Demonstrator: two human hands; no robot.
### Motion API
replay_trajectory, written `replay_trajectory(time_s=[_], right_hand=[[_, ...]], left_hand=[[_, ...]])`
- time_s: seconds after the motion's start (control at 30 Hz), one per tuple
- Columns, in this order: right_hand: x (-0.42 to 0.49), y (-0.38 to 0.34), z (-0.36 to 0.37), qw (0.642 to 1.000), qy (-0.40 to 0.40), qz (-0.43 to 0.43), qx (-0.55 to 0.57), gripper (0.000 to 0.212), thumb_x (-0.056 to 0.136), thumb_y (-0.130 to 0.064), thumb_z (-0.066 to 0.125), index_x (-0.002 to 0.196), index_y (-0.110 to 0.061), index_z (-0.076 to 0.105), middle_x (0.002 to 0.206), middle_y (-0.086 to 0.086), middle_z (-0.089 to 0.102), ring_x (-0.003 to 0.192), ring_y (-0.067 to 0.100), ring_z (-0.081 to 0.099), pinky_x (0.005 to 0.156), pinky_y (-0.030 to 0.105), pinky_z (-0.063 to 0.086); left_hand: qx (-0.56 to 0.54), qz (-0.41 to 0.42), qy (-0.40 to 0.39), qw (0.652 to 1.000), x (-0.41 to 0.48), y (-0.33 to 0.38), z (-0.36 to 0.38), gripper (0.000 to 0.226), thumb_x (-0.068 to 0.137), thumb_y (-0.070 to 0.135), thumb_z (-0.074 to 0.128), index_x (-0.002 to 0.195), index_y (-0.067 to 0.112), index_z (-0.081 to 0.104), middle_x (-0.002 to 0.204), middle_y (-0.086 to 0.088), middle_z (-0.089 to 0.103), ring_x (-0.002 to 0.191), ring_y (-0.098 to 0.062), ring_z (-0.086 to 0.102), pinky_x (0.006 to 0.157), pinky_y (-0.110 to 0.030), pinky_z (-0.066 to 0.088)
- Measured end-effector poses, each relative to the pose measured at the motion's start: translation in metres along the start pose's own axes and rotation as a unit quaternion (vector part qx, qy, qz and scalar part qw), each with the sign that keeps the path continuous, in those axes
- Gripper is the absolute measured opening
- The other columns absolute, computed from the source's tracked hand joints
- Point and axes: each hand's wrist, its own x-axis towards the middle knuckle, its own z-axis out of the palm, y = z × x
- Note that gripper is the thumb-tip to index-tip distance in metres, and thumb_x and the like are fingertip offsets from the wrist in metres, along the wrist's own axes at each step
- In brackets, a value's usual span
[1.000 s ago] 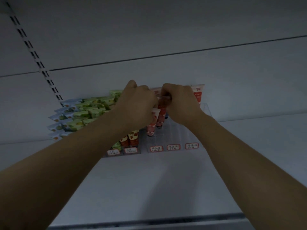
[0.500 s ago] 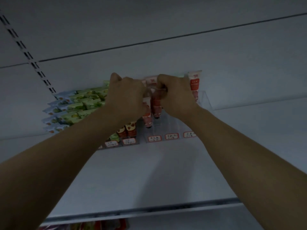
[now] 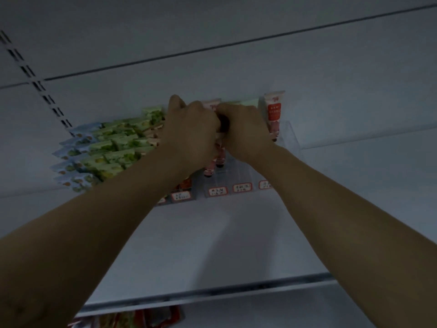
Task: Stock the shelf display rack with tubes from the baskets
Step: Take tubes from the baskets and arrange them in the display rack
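Closed since earlier frame: gap between left hand (image 3: 191, 136) and right hand (image 3: 243, 131), knuckles now touching. Both curled tight around red tubes (image 3: 214, 163), caps poking out below fists, over clear rack (image 3: 289, 136). Just right of right hand: lone tube (image 3: 274, 112) upright at rack's back. Left of left hand: stacked green tubes (image 3: 113, 147). Below wrists: price labels (image 3: 217, 191).

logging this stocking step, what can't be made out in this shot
Head view: whether the left hand and right hand grip the small pink-red plastic tubes: their own backs hide the fingers.
White red-bordered price labels: text too blurred.
Red packets below the grey shelf: cut off by bottom edge.
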Motion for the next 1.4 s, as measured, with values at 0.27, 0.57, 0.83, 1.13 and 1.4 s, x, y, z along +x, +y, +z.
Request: replay_trajectory(time_s=[0.27, 0.57, 0.83, 1.13, 1.4], right_hand=[[-0.003, 0.012, -0.007, 0.996, -0.016, 0.040, 0.073, 0.009, 0.085, -0.015, 0.068, 0.078, -0.010, 0.070, 0.068, 0.002, 0.059, 0.065, 0.010, 0.048, 0.060, 0.024, 0.033], [0.009, 0.001, -0.013, 0.996, -0.071, 0.047, -0.029, 0.022, 0.087, -0.031, 0.065, 0.096, -0.012, 0.074, 0.097, 0.010, 0.070, 0.088, 0.024, 0.063, 0.078, 0.033, 0.051], [-0.015, -0.009, -0.014, 0.995, -0.068, 0.068, 0.005, 0.041, 0.083, -0.012, 0.064, 0.123, -0.021, 0.064, 0.116, 0.009, 0.068, 0.105, 0.026, 0.062, 0.083, 0.031, 0.050], [-0.071, -0.060, -0.078, 0.984, -0.135, 0.050, -0.100, 0.067, 0.081, -0.043, 0.070, 0.139, -0.022, 0.044, 0.135, 0.008, 0.050, 0.124, 0.026, 0.045, 0.098, 0.034, 0.040], [-0.181, -0.101, -0.104, 0.925, -0.318, 0.017, -0.208, 0.057, 0.083, -0.055, 0.060, 0.133, -0.033, 0.047, 0.123, -0.011, 0.054, 0.108, 0.011, 0.053, 0.085, 0.024, 0.041]], left_hand=[[0.023, -0.028, 0.018, 0.999, -0.015, -0.009, 0.001, 0.016, 0.073, 0.021, 0.065, 0.088, 0.023, 0.072, 0.084, 0.000, 0.067, 0.097, -0.026, 0.050, 0.080, -0.038, 0.019], [-0.010, -0.048, 0.054, 0.997, -0.015, -0.017, 0.014, 0.015, 0.062, 0.009, 0.071, 0.074, 0.018, 0.073, 0.071, -0.006, 0.065, 0.088, -0.032, 0.054, 0.077, -0.039, 0.022], [0.012, -0.049, 0.008, 0.999, -0.019, -0.010, 0.002, 0.027, 0.078, 0.027, 0.061, 0.105, 0.025, 0.068, 0.098, -0.002, 0.066, 0.106, -0.027, 0.048, 0.082, -0.040, 0.020], [-0.031, -0.019, 0.050, 0.998, -0.091, 0.004, -0.030, 0.051, 0.062, 0.041, 0.080, 0.107, 0.020, 0.068, 0.114, -0.007, 0.065, 0.104, -0.032, 0.057, 0.082, -0.040, 0.028], [-0.192, 0.033, 0.004, 0.981, -0.205, 0.059, -0.027, 0.042, 0.072, 0.047, 0.070, 0.105, 0.022, 0.069, 0.104, -0.001, 0.066, 0.091, -0.027, 0.059, 0.071, -0.037, 0.045]])
